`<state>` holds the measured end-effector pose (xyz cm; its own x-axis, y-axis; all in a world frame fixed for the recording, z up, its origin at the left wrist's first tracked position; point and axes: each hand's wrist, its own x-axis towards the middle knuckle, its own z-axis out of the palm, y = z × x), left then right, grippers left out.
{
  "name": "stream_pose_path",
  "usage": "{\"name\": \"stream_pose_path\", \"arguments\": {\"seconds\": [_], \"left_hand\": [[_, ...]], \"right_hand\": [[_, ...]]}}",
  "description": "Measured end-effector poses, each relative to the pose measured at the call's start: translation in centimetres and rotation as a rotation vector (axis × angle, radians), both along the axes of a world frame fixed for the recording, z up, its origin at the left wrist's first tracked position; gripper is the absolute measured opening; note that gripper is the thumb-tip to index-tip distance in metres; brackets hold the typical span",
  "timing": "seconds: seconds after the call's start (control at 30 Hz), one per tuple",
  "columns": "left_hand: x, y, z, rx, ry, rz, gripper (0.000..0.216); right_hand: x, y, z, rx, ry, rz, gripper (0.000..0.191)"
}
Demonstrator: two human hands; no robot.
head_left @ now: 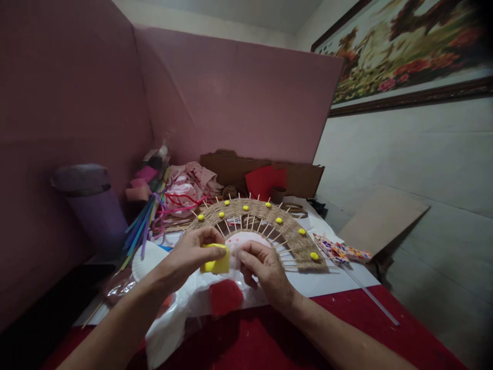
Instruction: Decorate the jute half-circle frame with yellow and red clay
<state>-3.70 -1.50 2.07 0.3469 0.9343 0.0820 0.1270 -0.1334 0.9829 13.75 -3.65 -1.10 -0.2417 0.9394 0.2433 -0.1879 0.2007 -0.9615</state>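
My left hand grips a small bright yellow packet, apparently modelling clay in clear plastic. Close to its right edge, my right hand has thumb and fingers pinched on what looks like the packet's clear plastic wrapper. Behind both hands lies a woven twine arch with thin sticks poking from its edges and several yellow dots on it. A pale pink disc sits within the arch, partly hidden by my hands. Below them is a red clay packet.
Crumpled clear plastic lies at front left, beside a white paper plate. Coloured pipe cleaners and pink cloth are piled at back left. Scissors and a patterned wrapper lie right. A purple container stands left.
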Motion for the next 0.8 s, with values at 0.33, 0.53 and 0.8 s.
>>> {"name": "stream_pose_path", "arguments": {"seconds": [0.33,0.53,0.8], "left_hand": [[0.35,-0.2,0.25,-0.119,0.064,0.009,0.031],[0.27,-0.17,0.3,-0.106,0.07,0.069,0.034],[0.46,-0.14,0.54,-0.139,0.029,0.073,0.039]], "right_hand": [[-0.26,-0.09,0.04,-0.016,-0.017,0.028,0.026],[-0.29,-0.28,0.03,-0.026,-0.017,0.046,0.024],[-0.21,-0.18,-0.18,0.003,-0.02,0.075,0.027]]}}
